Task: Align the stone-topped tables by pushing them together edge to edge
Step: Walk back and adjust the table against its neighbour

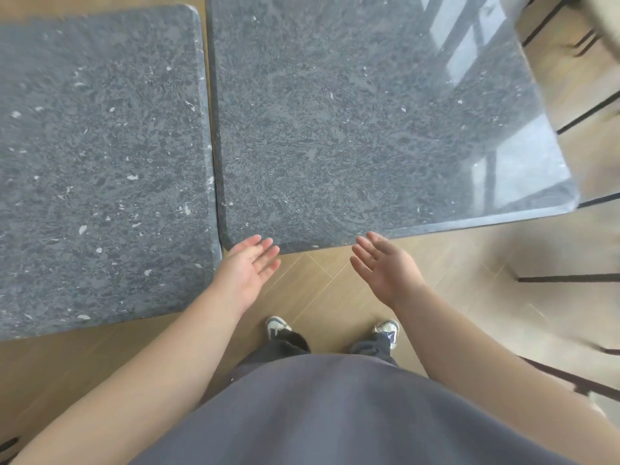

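Two dark grey speckled stone-topped tables stand side by side below me. The left table (100,162) reaches nearer to me than the right table (352,129), and a narrow gap runs between their facing edges. My left hand (250,268) is held flat with straight fingers just in front of the right table's near left corner. My right hand (385,266) is also flat, fingertips at the same near edge, further right. Neither hand holds anything.
Light wooden floor (469,263) lies in front of the right table and around my feet. Black chair or table legs (567,279) stand at the right, and more dark frames at the far right top.
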### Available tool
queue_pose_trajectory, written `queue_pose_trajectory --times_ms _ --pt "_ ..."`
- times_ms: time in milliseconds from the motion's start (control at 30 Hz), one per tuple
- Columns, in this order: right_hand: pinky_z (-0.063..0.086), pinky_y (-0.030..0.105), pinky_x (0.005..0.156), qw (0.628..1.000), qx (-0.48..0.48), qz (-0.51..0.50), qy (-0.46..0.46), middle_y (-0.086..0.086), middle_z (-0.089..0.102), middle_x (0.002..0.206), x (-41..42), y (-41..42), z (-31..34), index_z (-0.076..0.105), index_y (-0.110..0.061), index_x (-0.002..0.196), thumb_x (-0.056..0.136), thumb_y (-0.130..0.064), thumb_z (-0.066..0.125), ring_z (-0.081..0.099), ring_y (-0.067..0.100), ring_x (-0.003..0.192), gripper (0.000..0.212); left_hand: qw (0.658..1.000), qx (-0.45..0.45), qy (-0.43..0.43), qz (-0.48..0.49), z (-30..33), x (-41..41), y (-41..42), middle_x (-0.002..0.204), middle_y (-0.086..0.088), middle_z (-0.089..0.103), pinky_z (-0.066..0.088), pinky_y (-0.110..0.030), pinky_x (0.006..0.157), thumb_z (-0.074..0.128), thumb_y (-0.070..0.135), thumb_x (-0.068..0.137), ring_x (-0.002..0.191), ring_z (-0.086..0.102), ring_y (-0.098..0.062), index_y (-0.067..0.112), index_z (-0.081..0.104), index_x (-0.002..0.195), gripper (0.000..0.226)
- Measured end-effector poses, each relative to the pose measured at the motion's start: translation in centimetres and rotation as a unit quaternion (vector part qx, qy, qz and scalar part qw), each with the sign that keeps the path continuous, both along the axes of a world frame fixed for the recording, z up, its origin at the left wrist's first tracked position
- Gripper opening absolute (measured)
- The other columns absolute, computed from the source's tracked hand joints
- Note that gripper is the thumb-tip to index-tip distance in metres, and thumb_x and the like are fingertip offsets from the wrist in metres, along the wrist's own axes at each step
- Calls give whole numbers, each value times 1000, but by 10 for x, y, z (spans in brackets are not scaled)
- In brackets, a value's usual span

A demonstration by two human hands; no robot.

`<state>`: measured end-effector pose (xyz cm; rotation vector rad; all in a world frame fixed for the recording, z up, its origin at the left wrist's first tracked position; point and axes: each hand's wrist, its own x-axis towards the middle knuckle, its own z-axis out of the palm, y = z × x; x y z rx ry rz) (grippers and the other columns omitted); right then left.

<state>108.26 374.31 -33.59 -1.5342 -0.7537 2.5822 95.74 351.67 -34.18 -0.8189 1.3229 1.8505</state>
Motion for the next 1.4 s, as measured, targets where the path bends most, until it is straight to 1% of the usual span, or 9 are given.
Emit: queue_pose_trajectory --times_ms 133,267,433,733,900,1000,1167,1267,1400 --pt "55 37 85 998 40 29 33 11 65 125 16 45 24 57 -11 129 101 -12 47 65 23 112 30 997 0 76 -29 37 8 36 114 -11 73 57 -40 86 52 -2 101 103 73 -26 10 62 115 21" --pt "56 35 85 988 94 75 99 4 71 99 35 107 66 62 -12 117 82 -14 64 70 18 87 35 989 0 135 -52 71 37 98 113 -11 75 57 -41 87 54 -1 100 102 74 -25 9 63 116 21" --pt "55 33 85 975 175 81 110 3 68 92 72 192 110 63 -13 109 95 -4 56 66 18 81 18 973 27 205 -104 110 73 190 105 -7 77 61 -37 81 51 -1 100 97 74 -23 8 63 115 21" --pt "54 30 79 952 276 41 122 -2 68 81 133 284 156 64 -13 105 93 1 55 63 15 76 21 910 30 348 -225 162 110 324 97 -5 75 59 -40 85 45 -6 101 91 72 -22 7 62 114 25" --pt "53 31 79 937 335 26 92 -4 68 80 140 327 163 64 -15 101 87 -2 57 63 15 75 21 884 40 381 -267 172 106 383 92 -4 75 60 -35 80 45 -10 99 87 71 -21 11 62 111 29" --pt "54 31 79 935 345 23 77 -1 68 82 135 357 164 64 -13 103 79 -9 56 62 17 75 26 879 58 378 -284 168 97 419 92 -5 74 59 -33 78 54 2 90 86 71 -21 12 62 110 24" --pt "55 37 83 931 365 -9 18 -1 68 79 125 420 166 63 -8 106 89 2 53 62 17 72 23 863 58 372 -337 149 74 494 93 -4 75 58 -35 79 48 -5 98 88 71 -21 14 62 111 27" --pt "57 32 80 928 372 -30 -7 -1 68 81 126 460 170 64 -11 105 83 -5 57 63 15 72 24 861 52 354 -361 143 66 538 95 -4 75 58 -32 78 45 -6 99 89 72 -21 14 63 112 30" --pt "55 28 78 920 385 -66 -28 -2 69 83 140 509 168 63 -12 106 93 1 51 65 12 73 22 847 71 346 -396 147 67 595 97 -5 75 58 -30 78 51 4 92 90 72 -23 16 64 112 26"
